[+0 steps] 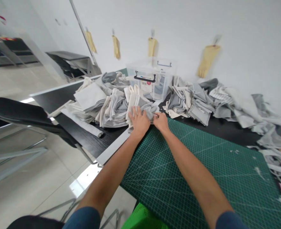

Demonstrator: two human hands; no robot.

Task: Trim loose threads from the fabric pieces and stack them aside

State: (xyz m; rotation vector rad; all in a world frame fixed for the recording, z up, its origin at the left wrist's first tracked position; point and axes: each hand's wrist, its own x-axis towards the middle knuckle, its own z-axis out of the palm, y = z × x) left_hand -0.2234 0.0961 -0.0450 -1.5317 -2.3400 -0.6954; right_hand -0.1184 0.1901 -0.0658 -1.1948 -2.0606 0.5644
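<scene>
Both my arms stretch forward over the table to a grey piece of cloth (149, 107) beside a row of folded fabric. My left hand (139, 121) lies on the cloth with its fingers spread. To its right, my right hand (161, 121) is closed, thumb and fingers pinching the cloth's edge. Just left of my hands stand folded grey and cream fabric pieces (116, 108). A green cutting mat (178, 165) with white grid lines lies under my forearms, its far corner near my hands.
Behind the cloth stands a clear plastic box (135, 70) with dark handles. More fabric piles (195, 98) lie to the right along the wall. Yellow gloves (208, 60) hang on hooks. A black chair (21, 109) is at the left. Small scraps lie on the mat.
</scene>
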